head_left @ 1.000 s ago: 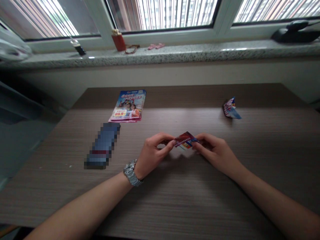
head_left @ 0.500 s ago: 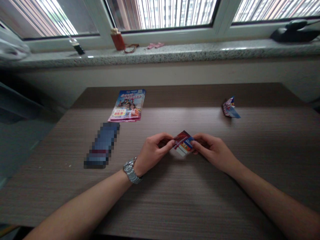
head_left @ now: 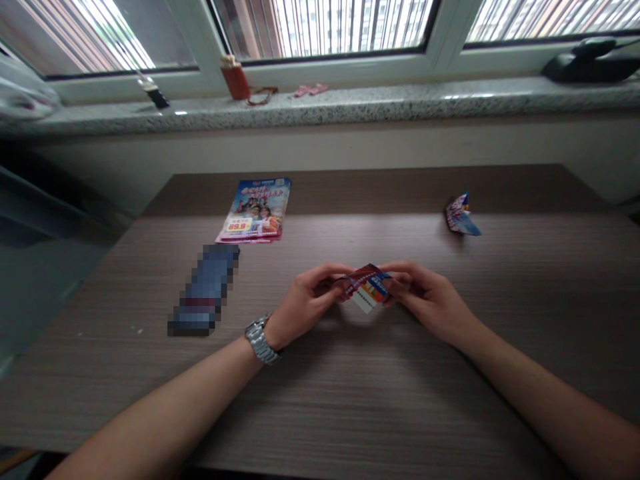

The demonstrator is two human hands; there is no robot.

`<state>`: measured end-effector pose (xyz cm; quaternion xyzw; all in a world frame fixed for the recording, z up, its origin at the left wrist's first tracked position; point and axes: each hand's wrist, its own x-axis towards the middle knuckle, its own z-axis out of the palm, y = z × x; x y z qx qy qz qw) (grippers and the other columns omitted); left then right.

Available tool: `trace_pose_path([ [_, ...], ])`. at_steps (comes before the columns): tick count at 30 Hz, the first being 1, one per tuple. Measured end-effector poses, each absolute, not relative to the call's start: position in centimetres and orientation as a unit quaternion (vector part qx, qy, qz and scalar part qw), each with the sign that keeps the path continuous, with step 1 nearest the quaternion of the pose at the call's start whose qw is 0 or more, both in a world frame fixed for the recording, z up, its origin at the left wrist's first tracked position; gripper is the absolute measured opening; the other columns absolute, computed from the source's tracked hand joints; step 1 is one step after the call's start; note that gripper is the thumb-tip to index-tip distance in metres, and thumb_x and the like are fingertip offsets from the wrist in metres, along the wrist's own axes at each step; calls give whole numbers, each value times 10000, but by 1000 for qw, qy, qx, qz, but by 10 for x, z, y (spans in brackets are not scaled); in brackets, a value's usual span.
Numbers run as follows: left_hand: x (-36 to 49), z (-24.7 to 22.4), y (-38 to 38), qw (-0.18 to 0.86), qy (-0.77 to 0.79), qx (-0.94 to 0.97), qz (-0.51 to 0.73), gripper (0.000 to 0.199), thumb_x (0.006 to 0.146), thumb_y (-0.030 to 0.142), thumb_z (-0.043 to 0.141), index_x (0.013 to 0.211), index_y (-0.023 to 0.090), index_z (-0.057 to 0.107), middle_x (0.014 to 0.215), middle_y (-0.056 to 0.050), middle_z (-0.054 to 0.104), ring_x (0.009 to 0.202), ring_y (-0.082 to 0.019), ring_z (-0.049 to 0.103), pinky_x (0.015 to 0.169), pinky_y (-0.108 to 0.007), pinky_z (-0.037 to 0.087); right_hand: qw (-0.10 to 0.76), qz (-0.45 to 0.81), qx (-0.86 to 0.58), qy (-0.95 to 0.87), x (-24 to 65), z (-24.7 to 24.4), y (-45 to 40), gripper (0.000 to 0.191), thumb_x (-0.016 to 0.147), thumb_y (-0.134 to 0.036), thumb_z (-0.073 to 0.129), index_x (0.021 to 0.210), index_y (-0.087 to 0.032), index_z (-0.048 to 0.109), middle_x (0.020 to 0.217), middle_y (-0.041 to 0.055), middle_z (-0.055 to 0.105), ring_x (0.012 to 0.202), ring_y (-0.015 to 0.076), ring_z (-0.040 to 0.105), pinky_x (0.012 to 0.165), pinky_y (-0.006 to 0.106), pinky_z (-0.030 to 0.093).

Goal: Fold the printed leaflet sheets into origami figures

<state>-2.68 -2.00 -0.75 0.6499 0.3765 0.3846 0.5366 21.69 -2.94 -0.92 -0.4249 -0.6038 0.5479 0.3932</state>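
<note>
Folded paper (head_left: 371, 285), printed in dark red, blue, orange and white, is located just below the centre of the frame, gripped between both hands above the wood-grain table (head_left: 350, 407). Lower left of centre, a metal-link watch (head_left: 263, 341) encircles the left wrist. The left hand (head_left: 295, 307) pinches the left corner of the paper between thumb and fingers; the right hand (head_left: 435, 300) pinches the right corner likewise.

Handling, as judged: very light; thin and flexible across a single layer, stiffer where layers overlap. The printed face appears glossy and may slide slightly under the fingertips. Creasing or tearing is the main risk; crushing force is unnecessary. Recommended hold: opposite side corners, thumbs on the near face, fingers behind, with light, even pressure.

Left of centre lies a pixelated dark-blue flat object (head_left: 206, 287). Beyond it, upper left of centre, is a stack of printed leaflets (head_left: 257, 210). Toward the upper right, a second folded piece (head_left: 461, 217) rests on the table. Farthest, a red container (head_left: 235, 81) stands on the speckled sill (head_left: 375, 112).
</note>
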Motion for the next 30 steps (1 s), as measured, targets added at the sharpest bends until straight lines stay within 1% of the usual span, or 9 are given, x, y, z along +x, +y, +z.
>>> trace_pose_path([
  [4, -27, -5, -19, 553, 376, 637, 383, 218, 938, 250, 642, 1123, 165, 720, 1046, -70, 746, 838, -137, 706, 728, -213, 602, 391, 514, -434, -628, 217, -8, -29, 194, 951, -370, 617, 1059, -248, 722, 925, 26, 751, 813, 172, 702, 724, 293, 594],
  [7, -27, -3, -21, 570, 374, 624, 382, 240, 929, 274, 656, 1125, 150, 718, 1031, -83, 753, 801, -147, 725, 711, -235, 626, 390, 510, -439, -628, 218, -5, -29, 206, 938, -387, 627, 1041, -246, 736, 935, 35, 758, 842, 191, 710, 737, 314, 601],
  [9, -27, -2, -22, 581, 368, 617, 382, 269, 909, 271, 688, 1146, 147, 711, 1057, -93, 753, 821, -155, 738, 736, -241, 633, 391, 514, -439, -625, 218, -4, -29, 220, 930, -396, 631, 1043, -240, 738, 944, 43, 763, 847, 203, 718, 747, 333, 608],
  [12, -27, -1, -23, 593, 355, 608, 389, 304, 891, 228, 706, 1186, 153, 701, 1106, -101, 749, 867, -158, 744, 789, -244, 632, 396, 504, -438, -630, 219, -2, -29, 207, 921, -371, 635, 1037, -239, 745, 960, 44, 770, 870, 206, 725, 786, 341, 606],
  [16, -26, -3, -23, 589, 358, 604, 400, 275, 895, 165, 676, 1166, 158, 720, 1073, -85, 759, 861, -145, 741, 786, -230, 632, 396, 502, -437, -633, 220, 2, -30, 197, 913, -347, 643, 1043, -249, 753, 986, 36, 776, 894, 204, 728, 821, 338, 597],
  [19, -26, -5, -23, 588, 359, 602, 404, 268, 892, 128, 661, 1149, 161, 729, 1065, -73, 759, 872, -139, 737, 792, -225, 628, 390, 525, -432, -621, 219, 6, -31, 212, 937, -381, 617, 1040, -254, 753, 996, 33, 778, 893, 199, 733, 819, 328, 598],
  [22, -25, -6, -23, 579, 354, 611, 408, 257, 892, 112, 650, 1129, 157, 738, 1067, -75, 753, 901, -141, 729, 801, -223, 623, 396, 540, -439, -599, 216, 7, -32, 249, 946, -443, 603, 977, -243, 749, 943, 36, 777, 845, 193, 738, 792, 320, 602],
  [26, -24, -4, -24, 558, 366, 629, 399, 237, 898, 139, 646, 1117, 149, 736, 1072, -87, 749, 914, -157, 727, 818, -248, 622, 390, 520, -464, -602, 212, 2, -33, 226, 868, -447, 711, 946, -236, 728, 835, 24, 756, 769, 192, 719, 707, 308, 596],
  [30, -23, -1, -26, 541, 370, 650, 384, 249, 940, 233, 637, 1169, 162, 706, 1108, -91, 743, 971, -165, 723, 854, -245, 603, 391, 504, -463, -615, 212, -4, -33, 201, 860, -400, 734, 984, -242, 716, 877, 19, 751, 802, 183, 707, 724, 293, 574],
])
